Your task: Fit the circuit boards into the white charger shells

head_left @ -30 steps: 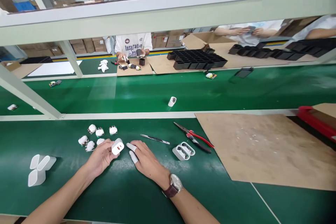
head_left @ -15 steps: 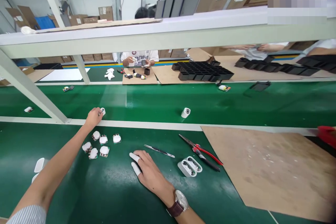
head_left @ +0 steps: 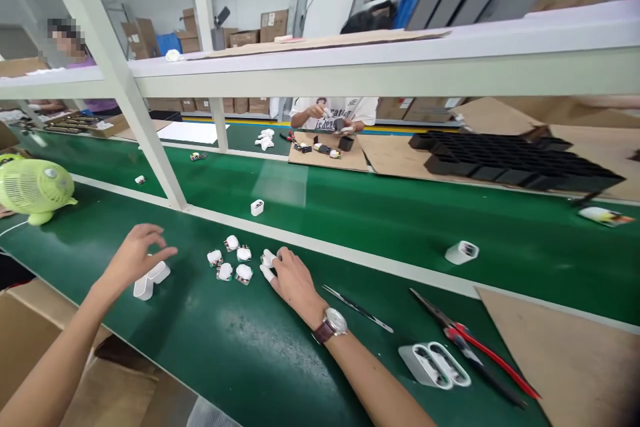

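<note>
My left hand (head_left: 135, 257) is open, fingers spread, just over two white plastic housings (head_left: 151, 278) on the green bench. My right hand (head_left: 295, 280), with white finger cots on two fingertips, closes at a small white-topped circuit board (head_left: 265, 256), mostly covered by the fingers. Left of it lie several similar white-topped circuit boards (head_left: 231, 260). Tweezers (head_left: 357, 308) rest right of my right wrist. Farther right are a pair of white housings with parts inside (head_left: 434, 365) and red-and-black pliers (head_left: 465, 340).
A white housing (head_left: 257, 207) and another white housing (head_left: 462, 252) stand on the green belt beyond the pale rail (head_left: 350, 258). A shelf post (head_left: 150, 147) rises at left, near a green fan (head_left: 37, 187). Across the belt, a co-worker's hands (head_left: 320, 112) work by black boxes (head_left: 505, 157).
My left hand has let go of the white housing on the belt and come back over the bench housings. My right hand has moved to a circuit board. The view has swung left.
</note>
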